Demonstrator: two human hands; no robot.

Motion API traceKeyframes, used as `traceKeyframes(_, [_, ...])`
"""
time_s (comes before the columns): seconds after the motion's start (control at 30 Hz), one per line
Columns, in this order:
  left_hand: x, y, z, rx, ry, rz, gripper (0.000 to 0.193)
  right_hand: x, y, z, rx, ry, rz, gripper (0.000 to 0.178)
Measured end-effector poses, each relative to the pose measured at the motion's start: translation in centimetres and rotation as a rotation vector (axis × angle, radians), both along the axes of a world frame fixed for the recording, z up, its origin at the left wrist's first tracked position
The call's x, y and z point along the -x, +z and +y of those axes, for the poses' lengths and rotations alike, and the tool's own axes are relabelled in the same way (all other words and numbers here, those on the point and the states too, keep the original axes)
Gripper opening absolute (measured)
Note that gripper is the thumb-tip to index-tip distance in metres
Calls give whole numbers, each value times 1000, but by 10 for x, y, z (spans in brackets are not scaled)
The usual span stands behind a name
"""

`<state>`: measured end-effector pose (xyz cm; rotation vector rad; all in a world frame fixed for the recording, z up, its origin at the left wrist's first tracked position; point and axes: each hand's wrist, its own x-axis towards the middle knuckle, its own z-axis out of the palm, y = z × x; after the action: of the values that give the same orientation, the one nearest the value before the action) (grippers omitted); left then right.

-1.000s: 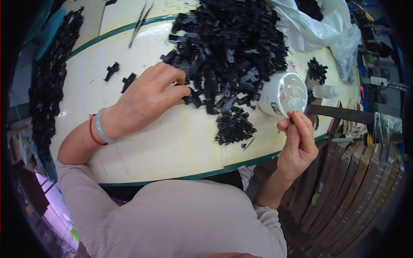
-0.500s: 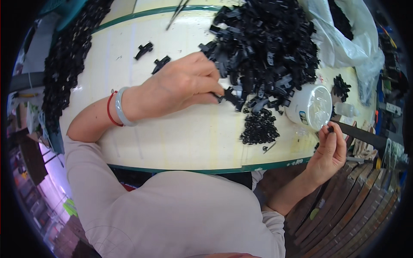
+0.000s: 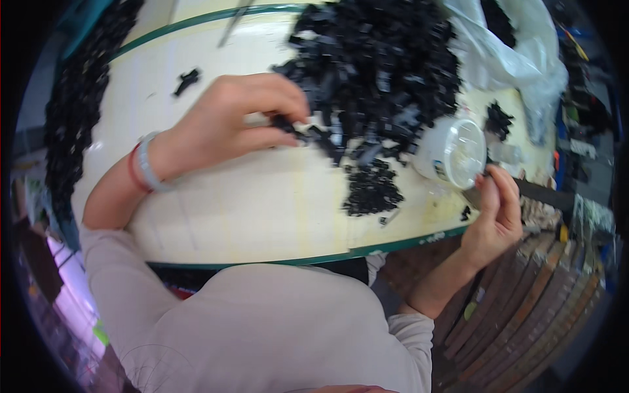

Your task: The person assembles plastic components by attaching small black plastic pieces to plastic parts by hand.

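Note:
My left hand [image 3: 236,114] is over the table at the near left edge of a large heap of black plastic parts [image 3: 386,72]. Its thumb and forefinger are closed around one black plastic part [image 3: 283,124], blurred by motion. Another black part lies close to its fingertips, beside the heap. Out to the right, my right hand [image 3: 493,213] is raised at the table's edge, by the mouth of a white tub [image 3: 429,149]. Thumb and forefinger pinch a small black piece [image 3: 487,173], mostly covered by the fingers.
A smaller pile of little black pieces [image 3: 373,190] lies in front of the heap. One loose part [image 3: 188,81] sits at left. Tweezers [image 3: 234,23] lie farther back. A clear plastic bag [image 3: 524,56] and a black cluster [image 3: 499,120] are at right. Black strands [image 3: 72,118] line the left.
The whole view has shifted, so things sit farther left. My left hand has drawn slightly away from the heap, its fingers less bunched around the black part. My right hand stays by the tub.

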<state>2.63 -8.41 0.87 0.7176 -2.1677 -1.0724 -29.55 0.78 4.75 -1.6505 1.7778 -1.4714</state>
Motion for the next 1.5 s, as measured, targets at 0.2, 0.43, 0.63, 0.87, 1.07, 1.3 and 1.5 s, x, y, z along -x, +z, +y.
traceKeyframes(0.2, [-1, 9, 12, -285, -139, 43, 18, -4, 3, -10, 56, 35, 194, 16])
traceKeyframes(0.43, [6, 9, 16, -806, -88, 127, 11, 2, 9, -10, 4, 97, 120, 18])
traceKeyframes(0.63, [8, 11, 17, -835, -59, 55, 21, 4, 9, -9, -64, 161, -47, 17])
traceKeyframes(0.87, [6, 6, 19, -768, -111, 25, 25, 5, 9, -13, -21, 100, 214, 18])
traceKeyframes(1.07, [8, 8, 22, -800, -59, 103, 31, -2, 1, -19, 183, 115, 1022, 34])
traceKeyframes(1.3, [12, 10, 26, -998, 16, 209, 35, -15, 8, -13, 157, 127, 1066, 34])
traceKeyframes(1.5, [11, 1, 30, -1062, -118, 367, 33, -62, 12, 1, 109, 207, 387, 23])
